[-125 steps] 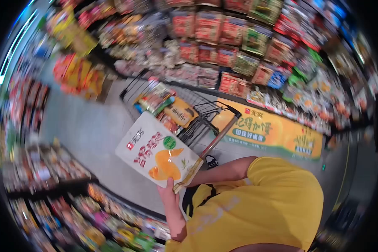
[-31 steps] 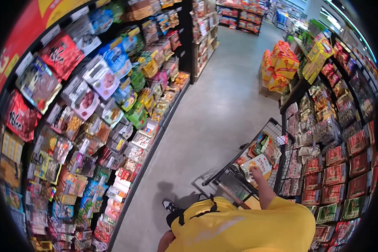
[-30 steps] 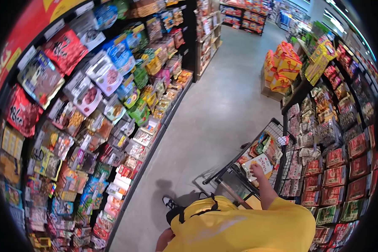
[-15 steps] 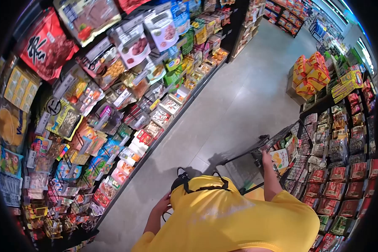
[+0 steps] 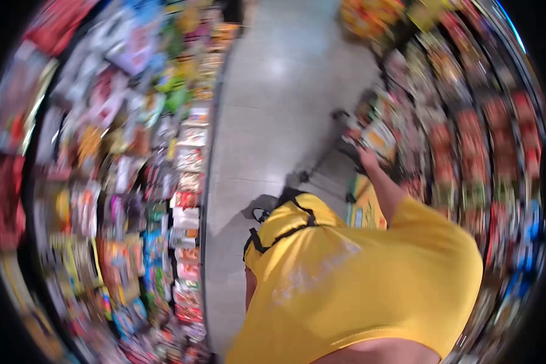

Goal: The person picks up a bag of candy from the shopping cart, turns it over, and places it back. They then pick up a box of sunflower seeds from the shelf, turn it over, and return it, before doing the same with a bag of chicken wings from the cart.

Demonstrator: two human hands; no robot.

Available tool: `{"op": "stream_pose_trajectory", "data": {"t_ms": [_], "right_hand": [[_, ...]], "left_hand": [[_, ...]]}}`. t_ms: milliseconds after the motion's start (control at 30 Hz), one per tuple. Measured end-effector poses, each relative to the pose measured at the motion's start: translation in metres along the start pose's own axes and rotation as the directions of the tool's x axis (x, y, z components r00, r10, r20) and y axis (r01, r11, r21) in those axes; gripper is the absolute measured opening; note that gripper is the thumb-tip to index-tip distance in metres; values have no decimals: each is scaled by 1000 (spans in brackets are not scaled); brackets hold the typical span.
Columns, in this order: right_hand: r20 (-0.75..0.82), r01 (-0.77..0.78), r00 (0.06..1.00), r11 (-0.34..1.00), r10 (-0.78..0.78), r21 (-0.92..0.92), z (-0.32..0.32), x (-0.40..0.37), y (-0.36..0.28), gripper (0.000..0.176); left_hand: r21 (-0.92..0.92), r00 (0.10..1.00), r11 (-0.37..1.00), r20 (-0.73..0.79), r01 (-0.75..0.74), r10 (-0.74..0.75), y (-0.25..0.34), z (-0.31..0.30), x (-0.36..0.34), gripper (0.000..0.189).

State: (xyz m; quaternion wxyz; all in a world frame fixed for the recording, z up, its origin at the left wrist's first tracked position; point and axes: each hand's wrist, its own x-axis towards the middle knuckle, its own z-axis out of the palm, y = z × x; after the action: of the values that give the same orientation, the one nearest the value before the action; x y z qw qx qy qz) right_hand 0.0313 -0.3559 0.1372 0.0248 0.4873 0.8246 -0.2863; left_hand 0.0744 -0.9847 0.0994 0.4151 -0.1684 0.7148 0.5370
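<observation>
My right arm reaches forward, and my right hand point(image 5: 366, 156) is closed on the near end of a shopping cart point(image 5: 347, 139), though motion blur softens the fingers. Packaged goods point(image 5: 381, 138) lie in the cart's basket beyond the hand, one with a white and orange front. Low under the cart, close to my body, shows a yellow box-like item point(image 5: 367, 203). Only a strip of my left forearm appears at the side of my yellow shirt; the left hand is hidden behind it.
A tall shelf of bagged snacks point(image 5: 188, 161) lines the left side of the grey tiled aisle point(image 5: 267, 91). Stepped racks of packets point(image 5: 470, 139) stand close on the right, beside the cart. Red and yellow packages point(image 5: 370, 17) are stacked further ahead on the right.
My view has turned, so the aisle now runs nearly straight ahead. My left hand has gone out of sight. The right hand stays on the cart, now further up in view.
</observation>
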Motion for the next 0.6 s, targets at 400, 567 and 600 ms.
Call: {"op": "stream_pose_trajectory", "data": {"t_ms": [400, 567, 600], "right_hand": [[-57, 6, 998, 1000, -6, -8, -2, -113, -7, 36], [-122, 72, 990, 997, -71, 4, -1, -133, 3, 35], [-132, 95, 987, 995, -97, -16, -1, -134, 4, 34]], "left_hand": [[511, 949, 840, 314, -183, 16, 123, -66, 77, 28], [587, 937, 765, 344, -267, 64, 197, -47, 126, 28], [598, 934, 750, 350, -283, 73, 213, -41, 136, 28]]}}
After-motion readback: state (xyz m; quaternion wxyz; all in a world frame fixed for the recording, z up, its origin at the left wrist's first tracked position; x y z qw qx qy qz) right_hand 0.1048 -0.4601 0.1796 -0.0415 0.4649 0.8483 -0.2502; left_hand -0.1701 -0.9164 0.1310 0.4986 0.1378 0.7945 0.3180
